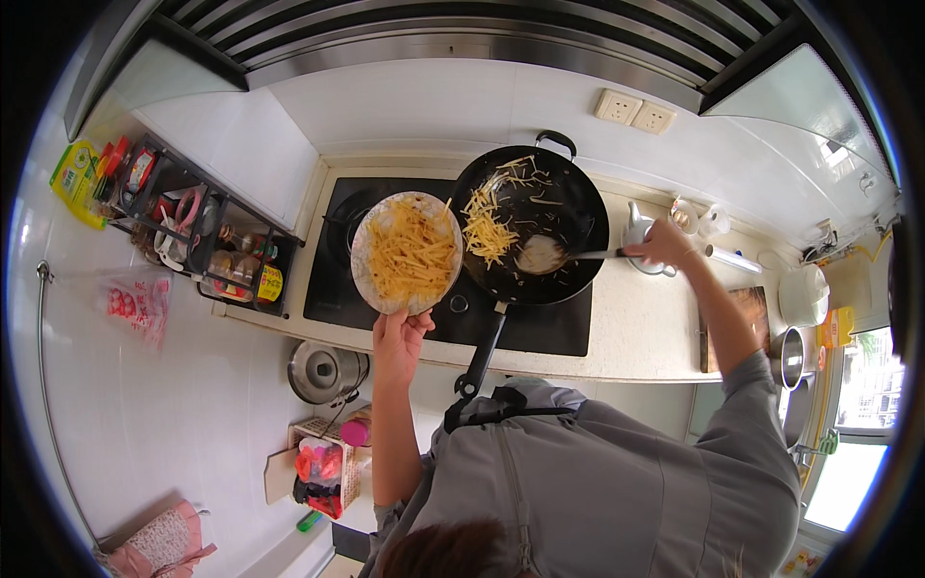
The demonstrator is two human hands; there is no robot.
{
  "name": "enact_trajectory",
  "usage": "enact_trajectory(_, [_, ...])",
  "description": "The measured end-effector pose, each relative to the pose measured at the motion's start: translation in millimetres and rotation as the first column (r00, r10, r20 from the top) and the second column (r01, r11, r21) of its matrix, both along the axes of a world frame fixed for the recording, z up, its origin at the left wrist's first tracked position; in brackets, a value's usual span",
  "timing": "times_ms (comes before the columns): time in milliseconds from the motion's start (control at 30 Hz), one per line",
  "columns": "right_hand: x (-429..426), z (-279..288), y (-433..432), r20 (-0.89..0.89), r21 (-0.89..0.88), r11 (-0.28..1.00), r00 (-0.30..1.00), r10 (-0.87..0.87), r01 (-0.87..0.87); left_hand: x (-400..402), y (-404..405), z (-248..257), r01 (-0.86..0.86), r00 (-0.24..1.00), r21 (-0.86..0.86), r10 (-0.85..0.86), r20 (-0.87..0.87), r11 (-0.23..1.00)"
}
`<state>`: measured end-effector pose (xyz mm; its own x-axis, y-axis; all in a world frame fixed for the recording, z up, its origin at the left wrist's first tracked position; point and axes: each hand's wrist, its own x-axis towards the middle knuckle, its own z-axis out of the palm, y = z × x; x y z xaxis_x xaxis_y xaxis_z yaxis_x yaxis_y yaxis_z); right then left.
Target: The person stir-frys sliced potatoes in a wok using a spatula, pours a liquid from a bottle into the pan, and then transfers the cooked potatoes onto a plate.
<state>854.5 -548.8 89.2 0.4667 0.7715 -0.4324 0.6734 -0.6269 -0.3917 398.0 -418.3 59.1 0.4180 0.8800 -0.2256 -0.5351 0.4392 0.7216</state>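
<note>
My left hand (402,336) grips the near rim of a patterned plate (355,271), which is heaped with cooked potato strips (410,249) and held over the left part of the black cooktop. Closed on the handle of a metal spatula (596,254), my right hand (659,246) is right of the wok. The spatula's broad head (542,255) lies inside the black wok (571,217), low in the bowl. More potato strips (488,227) cling along the wok's left side, with loose bits scattered around. The wok's long handle (483,361) points toward my body.
A white teapot (636,230) stands close to my right hand, with cups behind it. Further right are a cutting board (748,318) and a steel bowl (788,357). A black rack of jars (246,253) is left of the cooktop (553,336). The range hood (448,50) spans above.
</note>
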Motion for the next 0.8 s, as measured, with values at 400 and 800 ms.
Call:
enact_trajectory(400, [-125.9,-66.8,34.0,-0.067,0.255,0.837,0.872,-0.485,0.485,2.7,-5.5,9.0,0.087,0.995,0.057,-0.084,-0.058,0.995])
enact_trajectory(800, [-106.5,-6.0,-30.9,-0.061,0.437,0.779,0.879,-0.473,0.449,32.3,-0.5,10.4,0.255,0.964,0.093,-0.246,-0.097,0.963])
